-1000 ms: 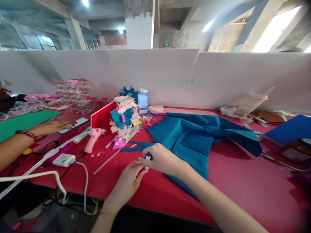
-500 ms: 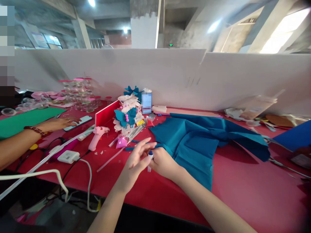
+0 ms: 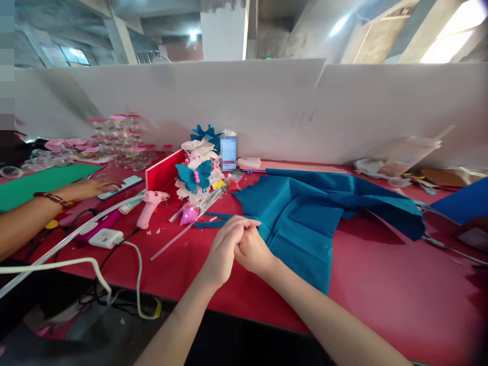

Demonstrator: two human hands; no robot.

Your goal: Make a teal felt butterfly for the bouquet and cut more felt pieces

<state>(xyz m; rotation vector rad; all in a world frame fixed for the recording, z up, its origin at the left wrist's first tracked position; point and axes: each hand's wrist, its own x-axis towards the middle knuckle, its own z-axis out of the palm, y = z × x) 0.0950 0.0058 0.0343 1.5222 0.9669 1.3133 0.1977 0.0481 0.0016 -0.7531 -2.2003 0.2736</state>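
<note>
Teal felt sheet just beside, left hand clasped over right hand, fingers clenched, contents hidden.

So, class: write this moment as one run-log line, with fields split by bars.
hands: left hand over right hand, touching | held: hidden | beside: teal felt sheet | under: red table

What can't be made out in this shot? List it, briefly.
All in the head view:
1. Anything inside the right hand is hidden: the left hand lies over its grip.
2. The container behind the paper flowers has a pixelated front.
3. The phone is partly covered by a co-worker's hand.
4. The dark object far right is blurred and cut off by the frame edge.
</note>
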